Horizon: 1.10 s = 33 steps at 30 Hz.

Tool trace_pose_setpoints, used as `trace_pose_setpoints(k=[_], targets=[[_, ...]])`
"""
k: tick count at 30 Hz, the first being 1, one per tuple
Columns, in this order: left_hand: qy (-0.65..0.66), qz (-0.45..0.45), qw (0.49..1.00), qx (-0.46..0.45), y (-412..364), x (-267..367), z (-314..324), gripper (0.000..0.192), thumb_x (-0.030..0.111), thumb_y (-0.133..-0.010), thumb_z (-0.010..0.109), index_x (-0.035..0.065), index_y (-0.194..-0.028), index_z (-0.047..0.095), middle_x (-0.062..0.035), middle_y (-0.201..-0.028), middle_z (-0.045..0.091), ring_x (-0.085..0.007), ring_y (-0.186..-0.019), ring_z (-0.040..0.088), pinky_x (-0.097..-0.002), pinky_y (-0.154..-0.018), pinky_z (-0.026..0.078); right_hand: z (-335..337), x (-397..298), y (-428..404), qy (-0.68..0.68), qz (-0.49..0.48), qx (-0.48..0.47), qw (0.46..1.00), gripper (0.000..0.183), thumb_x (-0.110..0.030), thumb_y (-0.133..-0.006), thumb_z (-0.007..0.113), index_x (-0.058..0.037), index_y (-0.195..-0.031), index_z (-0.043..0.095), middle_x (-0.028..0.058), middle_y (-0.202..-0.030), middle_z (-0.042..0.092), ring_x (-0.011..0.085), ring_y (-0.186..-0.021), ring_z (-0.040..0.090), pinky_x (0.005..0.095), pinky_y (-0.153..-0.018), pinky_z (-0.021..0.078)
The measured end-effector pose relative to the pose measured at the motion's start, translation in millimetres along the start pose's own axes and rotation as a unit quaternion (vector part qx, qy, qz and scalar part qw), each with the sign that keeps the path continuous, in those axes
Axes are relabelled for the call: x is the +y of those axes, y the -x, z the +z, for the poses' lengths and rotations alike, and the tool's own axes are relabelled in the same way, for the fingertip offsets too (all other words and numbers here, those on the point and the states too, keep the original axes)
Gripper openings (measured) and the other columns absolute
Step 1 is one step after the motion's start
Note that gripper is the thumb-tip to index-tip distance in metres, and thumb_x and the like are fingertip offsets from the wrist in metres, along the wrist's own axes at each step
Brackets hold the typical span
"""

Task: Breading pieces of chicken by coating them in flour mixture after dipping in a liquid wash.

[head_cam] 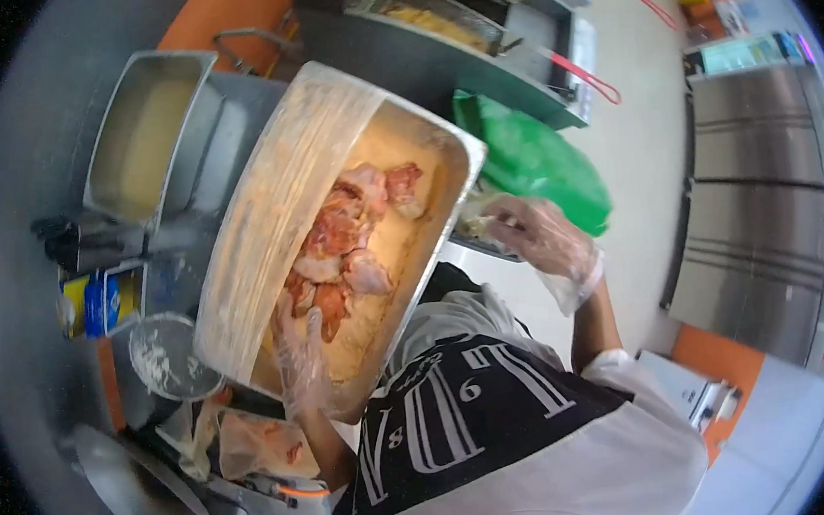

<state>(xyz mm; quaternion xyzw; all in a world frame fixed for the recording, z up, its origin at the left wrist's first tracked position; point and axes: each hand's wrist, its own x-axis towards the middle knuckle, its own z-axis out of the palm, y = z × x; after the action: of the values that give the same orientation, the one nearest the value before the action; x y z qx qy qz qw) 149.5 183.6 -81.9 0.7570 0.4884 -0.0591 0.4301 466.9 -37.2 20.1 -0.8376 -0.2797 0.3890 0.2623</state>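
Note:
A deep metal pan [476, 152] of pale orange flour-like coating lies before me, its left side under clear plastic film [291, 201]. Raw pieces of meat, apparently chicken [337, 234], are heaped in the coating. My left hand [300, 361], in a clear plastic glove, reaches into the pan's near end. Its thumb and fingers are apart against the lowest pieces. Outside the pan's right side is my right hand [545, 236], also gloved, with curled fingers. It hangs by pale scraps [478, 223] in a dark-rimmed bin; whether it holds anything is unclear.
A green plastic bag [535, 157] lies beyond my right hand. Fryer baskets with red handles [586, 77] stand at the back. To the left are a metal pan of pale liquid [145, 144], a floury round container [173, 356] and a bag of meat [267, 443]. A steel refrigerator [758, 223] stands right.

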Motion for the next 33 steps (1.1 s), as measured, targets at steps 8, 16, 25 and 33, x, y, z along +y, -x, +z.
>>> trace_pose_setpoints(k=[8,16,25,33], targets=[[0.178,-0.145,0.972,0.046,26.2,-51.4,-14.2,0.050,0.026,-0.109,0.050,0.0101,-0.156,0.044,-0.0246,-0.163,0.038,-0.0454,-0.144,0.043,-0.0498,-0.118,0.037,33.6,-63.1,-57.0,-0.031,-0.220,-0.110,0.969,0.026,-0.012,-0.095,0.063,-0.0028,-0.118,0.072,0.0209,-0.108,0.074,0.0360,-0.099,0.073,0.0430,-0.090,0.0587],[-0.003,-0.150,0.989,0.007,-53.5,-54.4,-0.7,0.063,0.046,-0.111,0.030,0.0120,-0.164,0.033,-0.0165,-0.174,0.017,-0.0390,-0.157,0.024,-0.0451,-0.128,0.023,85.9,78.6,-252.3,0.346,-0.257,-0.084,0.899,0.042,-0.027,-0.103,0.056,-0.0108,-0.140,0.065,0.0141,-0.141,0.064,0.0325,-0.126,0.062,0.0410,-0.111,0.0492],[0.341,-0.123,0.920,0.151,-122.2,-214.5,178.5,0.084,0.068,-0.106,0.032,0.0129,-0.168,0.020,-0.0104,-0.176,0.012,-0.0292,-0.162,0.011,-0.0422,-0.131,0.012,189.8,106.0,-346.1,-0.299,-0.295,-0.338,0.842,0.043,-0.029,-0.107,0.051,-0.0118,-0.146,0.059,0.0123,-0.140,0.063,0.0316,-0.123,0.061,0.0380,-0.113,0.0465],[0.253,-0.025,0.952,0.173,-133.6,-159.5,121.6,0.066,0.057,-0.108,0.041,0.0107,-0.155,0.049,-0.0155,-0.154,0.052,-0.0323,-0.138,0.052,-0.0456,-0.119,0.039,233.5,15.2,-308.7,-0.033,-0.327,-0.385,0.863,0.048,-0.031,-0.106,0.055,-0.0108,-0.150,0.054,0.0130,-0.150,0.058,0.0341,-0.125,0.061,0.0411,-0.113,0.0474]])
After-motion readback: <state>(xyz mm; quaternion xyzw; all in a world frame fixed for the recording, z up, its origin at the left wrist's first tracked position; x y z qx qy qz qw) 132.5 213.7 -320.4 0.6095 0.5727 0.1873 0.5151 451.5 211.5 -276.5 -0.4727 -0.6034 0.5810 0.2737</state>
